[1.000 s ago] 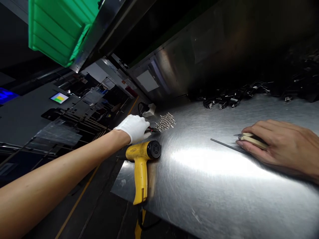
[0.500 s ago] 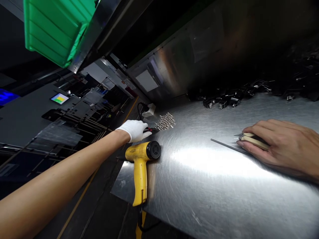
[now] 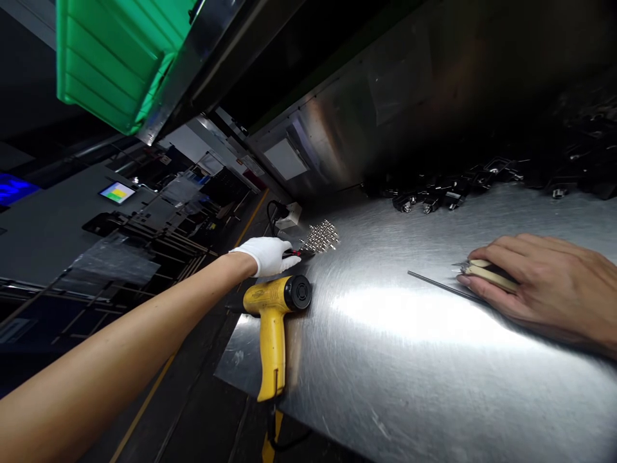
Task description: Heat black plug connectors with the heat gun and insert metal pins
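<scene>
My left hand (image 3: 272,256), in a white glove, reaches to the far left part of the metal table. Its fingers and thumb are apart around a thin red-and-black item (image 3: 295,253), mostly hidden by the glove. Just beyond lies a cluster of small shiny metal cylinders (image 3: 322,236). Bare, my right hand (image 3: 544,283) rests at the right, closed around a pliers-like tool with cream handles (image 3: 494,276); its metal tip points left. A thin dark rod (image 3: 436,282) lies on the table and runs under that hand.
A yellow heat gun (image 3: 272,334) lies by the left table edge, its cord hanging over. Black parts with metal clips (image 3: 450,193) are heaped along the back. A white power socket box (image 3: 290,215) stands at the far corner. A green bin (image 3: 116,64) sits above left.
My left hand has moved slightly right, closer to the metal cylinders, its fingers around the red-and-black item. My right hand and its tool stay nearly still.
</scene>
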Available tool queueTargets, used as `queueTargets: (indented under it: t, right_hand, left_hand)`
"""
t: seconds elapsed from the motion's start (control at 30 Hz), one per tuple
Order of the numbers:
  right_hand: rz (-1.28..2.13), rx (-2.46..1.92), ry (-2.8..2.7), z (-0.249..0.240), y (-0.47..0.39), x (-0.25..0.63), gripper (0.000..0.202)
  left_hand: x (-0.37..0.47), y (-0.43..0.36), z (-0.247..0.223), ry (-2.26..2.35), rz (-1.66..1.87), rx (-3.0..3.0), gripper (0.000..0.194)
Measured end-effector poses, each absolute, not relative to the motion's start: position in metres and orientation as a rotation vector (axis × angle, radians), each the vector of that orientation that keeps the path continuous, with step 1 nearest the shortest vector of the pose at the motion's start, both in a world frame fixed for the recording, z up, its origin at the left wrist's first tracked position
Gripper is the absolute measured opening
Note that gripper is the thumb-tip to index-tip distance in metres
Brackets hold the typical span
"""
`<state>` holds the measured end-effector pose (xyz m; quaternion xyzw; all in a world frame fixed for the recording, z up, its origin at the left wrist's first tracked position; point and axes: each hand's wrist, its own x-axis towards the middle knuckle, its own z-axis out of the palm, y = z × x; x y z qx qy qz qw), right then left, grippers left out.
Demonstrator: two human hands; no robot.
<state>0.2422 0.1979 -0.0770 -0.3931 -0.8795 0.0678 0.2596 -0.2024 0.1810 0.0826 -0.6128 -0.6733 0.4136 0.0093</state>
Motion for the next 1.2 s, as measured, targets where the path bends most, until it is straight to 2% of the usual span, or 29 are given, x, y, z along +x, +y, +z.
queueTargets:
  t: [0.33,0.77,1.03,1.2]
  right_hand:
    - [0.226,-1.034,-2.389,-0.077,0.197,0.243,0.037]
    - [0.151,-1.088,-2.412,-0.060,0.191,0.233,0.034]
    - [0.178,-1.140,-2.413,-0.054,0.190,0.230,0.032]
    - [0.198,-1.137,-2.407,-0.055,0.191,0.230,0.033]
  left_hand:
    - [-0.200,0.179,0.088,-2.118,1.290,-1.945,0.076]
    - [-0.187,0.188,0.089,-2.182,1.119,-2.064,0.073]
    - [-0.091,0.215,0.084,-1.721,0.769,-2.132,0.070]
    - [-0.049,0.253,0.076,-1.644,0.731,-2.097,0.068]
